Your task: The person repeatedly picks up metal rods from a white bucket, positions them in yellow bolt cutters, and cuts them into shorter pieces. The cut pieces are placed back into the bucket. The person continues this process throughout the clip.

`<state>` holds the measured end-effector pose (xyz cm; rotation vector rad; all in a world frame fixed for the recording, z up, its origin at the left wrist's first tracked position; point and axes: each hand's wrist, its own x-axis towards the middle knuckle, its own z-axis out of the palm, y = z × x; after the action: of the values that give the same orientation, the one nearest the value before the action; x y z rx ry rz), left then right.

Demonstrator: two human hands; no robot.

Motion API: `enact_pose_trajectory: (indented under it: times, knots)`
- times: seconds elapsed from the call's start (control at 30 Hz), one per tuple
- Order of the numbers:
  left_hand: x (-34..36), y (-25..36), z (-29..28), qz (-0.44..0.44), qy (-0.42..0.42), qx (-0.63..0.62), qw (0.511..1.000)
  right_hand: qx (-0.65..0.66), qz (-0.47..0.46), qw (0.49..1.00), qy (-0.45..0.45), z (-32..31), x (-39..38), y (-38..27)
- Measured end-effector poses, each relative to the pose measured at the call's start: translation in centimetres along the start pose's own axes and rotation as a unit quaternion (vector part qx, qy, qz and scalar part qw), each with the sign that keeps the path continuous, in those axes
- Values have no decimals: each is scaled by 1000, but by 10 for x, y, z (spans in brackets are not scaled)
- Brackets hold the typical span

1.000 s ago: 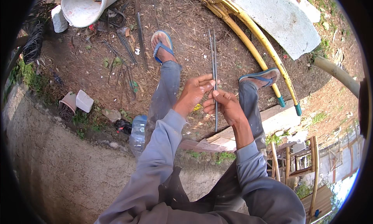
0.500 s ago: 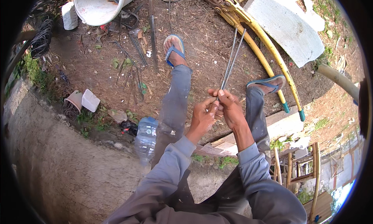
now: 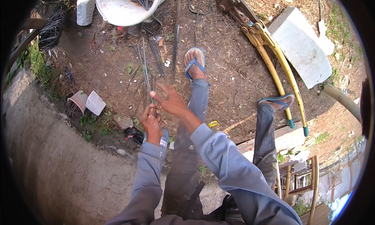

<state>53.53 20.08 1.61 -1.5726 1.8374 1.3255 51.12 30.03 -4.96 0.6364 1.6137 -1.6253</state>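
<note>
mostly one thing to log: the thin steel rods (image 3: 146,70) and how they lie from the left hand (image 3: 151,124). left hand is clenched round their lower ends, a fist just left of the person's left knee. from that grip the rods run up and away over the dirt, long axis pointing toward the white bucket (image 3: 124,7), tips well short of its rim. two or three strands, close together; exact count not clear.

right hand (image 3: 168,100) sits just above and right of the left fist, arm crossed over the left leg. fingers spread and curled, thumb tip touching or all but touching the rods just above the fist. cannot tell if it pinches them; looks loose, holding nothing firmly. so the left hand has the hold, and the right is the nearer one to the free length.

around the rods: loose cut rods (image 3: 157,56) on the dirt to their right, a longer dark bar (image 3: 175,41) beyond, then the blue sandal (image 3: 194,61). yellow-handled bolt cutter (image 3: 273,57) well apart, far right of the rods.
</note>
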Motion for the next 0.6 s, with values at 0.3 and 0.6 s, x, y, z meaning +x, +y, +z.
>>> enact_pose_trajectory:
  times: [0.3, 0.6]
  knots:
    - [15, -1, 50, 70, -164, 78, 981, -430, 53, 739, 516, -344, -70, 151]
    - [81, 24, 173, 127, -249, 17, 960, -410, 232, 860, 193, -469, -113, 227]
